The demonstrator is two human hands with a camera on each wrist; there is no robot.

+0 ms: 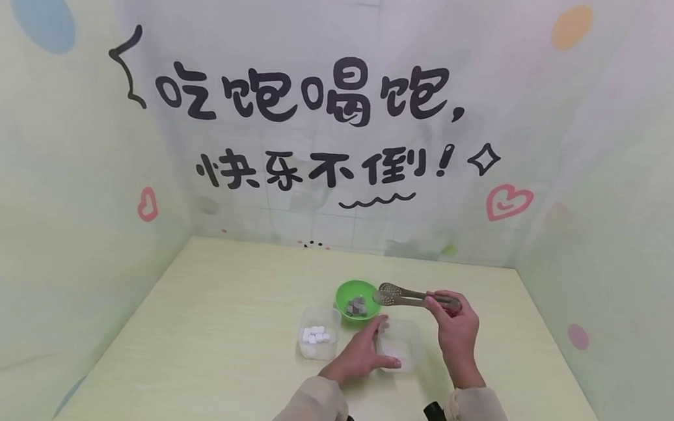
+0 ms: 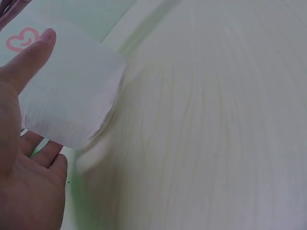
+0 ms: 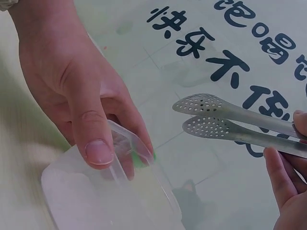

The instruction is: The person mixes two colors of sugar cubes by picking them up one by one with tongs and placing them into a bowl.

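My left hand (image 1: 359, 355) grips a clear plastic container (image 1: 401, 336), thumb on its near side and fingers round the far side. In the right wrist view the thumb lies over the container's rim (image 3: 165, 187), and no cubes show inside. My right hand (image 1: 458, 330) holds metal tongs (image 1: 401, 300) with perforated ends, level, pointing left. Their tips (image 3: 206, 127) stand slightly apart with nothing between them, close to the right rim of a green bowl (image 1: 343, 296). Grey cubes (image 1: 356, 306) lie piled in that bowl.
Left of my left hand stands another clear container (image 1: 309, 316) with several white cubes (image 1: 316, 334) in it. The pale wooden table (image 1: 217, 332) is enclosed by printed curtains (image 1: 69, 185) at the back and sides. A black wrist device (image 1: 434, 413) hangs at each sleeve.
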